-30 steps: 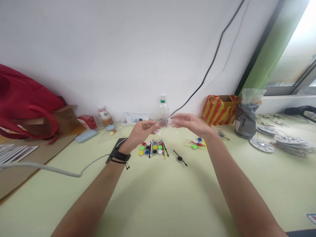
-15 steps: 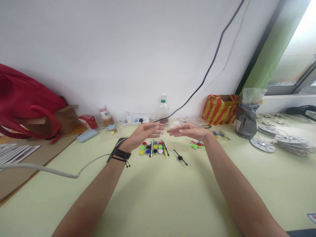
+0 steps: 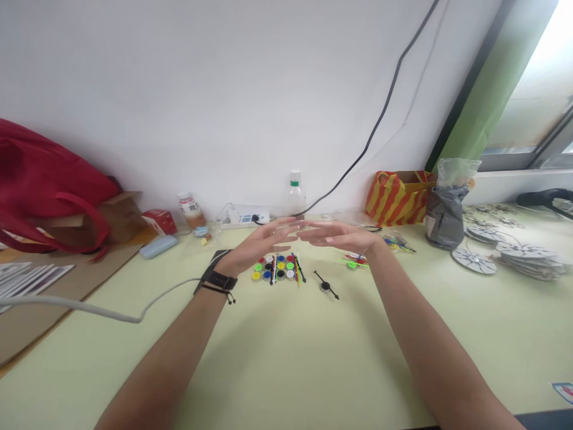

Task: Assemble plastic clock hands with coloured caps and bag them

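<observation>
My left hand (image 3: 259, 243), with a black watch (image 3: 218, 279) at the wrist, hovers over the table with its fingers stretched out and holds nothing. From the right comes my right hand (image 3: 342, 238), also empty with straight fingers. Their fingertips meet or overlap; whether they touch I cannot tell. Below them lie rows of small round discs (image 3: 281, 274) in several colours, with coloured arrow pointers (image 3: 298, 272) laid across and beside them. Nearer to me rests a black arrow spinner (image 3: 326, 286) on a clear round base. A green disc (image 3: 351, 266) lies under my right wrist among coloured pointers.
Along the wall stand a clear bottle (image 3: 295, 194), a drink bottle (image 3: 191, 211), a power strip (image 3: 246, 216) and a striped bag (image 3: 394, 200). Patterned white discs (image 3: 530, 254) are stacked at right. A red bag (image 3: 49, 173) sits at left; a grey cable (image 3: 111, 313) crosses the table.
My hands have moved together, so the gap between their fingertips has closed. The discs, pointers and spinner lie as before.
</observation>
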`<state>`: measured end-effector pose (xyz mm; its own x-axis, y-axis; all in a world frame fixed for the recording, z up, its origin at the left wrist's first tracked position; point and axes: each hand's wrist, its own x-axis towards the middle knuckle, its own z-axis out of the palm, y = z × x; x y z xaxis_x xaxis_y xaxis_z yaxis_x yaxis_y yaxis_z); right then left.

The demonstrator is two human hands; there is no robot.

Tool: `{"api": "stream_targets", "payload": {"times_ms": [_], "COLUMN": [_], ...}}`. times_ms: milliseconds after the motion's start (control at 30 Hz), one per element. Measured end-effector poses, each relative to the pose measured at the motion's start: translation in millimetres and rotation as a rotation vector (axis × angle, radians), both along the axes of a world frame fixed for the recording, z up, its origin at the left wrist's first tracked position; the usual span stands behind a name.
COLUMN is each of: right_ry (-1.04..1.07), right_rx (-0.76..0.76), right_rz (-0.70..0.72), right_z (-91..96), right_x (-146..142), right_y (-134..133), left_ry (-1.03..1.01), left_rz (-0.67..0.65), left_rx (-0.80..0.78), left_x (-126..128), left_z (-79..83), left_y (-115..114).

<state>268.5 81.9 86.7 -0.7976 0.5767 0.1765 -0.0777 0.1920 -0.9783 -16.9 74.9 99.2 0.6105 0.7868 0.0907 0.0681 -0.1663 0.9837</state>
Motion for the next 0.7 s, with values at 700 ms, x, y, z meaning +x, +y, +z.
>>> {"api": "stream_targets", "payload": {"times_ms": [700], "right_ry": [-0.135], "right_rx": [-0.023], "right_rz": [-0.251], "right_z": [13.6], "right_x": [7], "right_y": [-4], "left_ry": [-0.036], "left_rz": [0.140], "left_rx": [0.077], "left_x": [-10], "left_z": [-13.0], "left_y": [22]}}
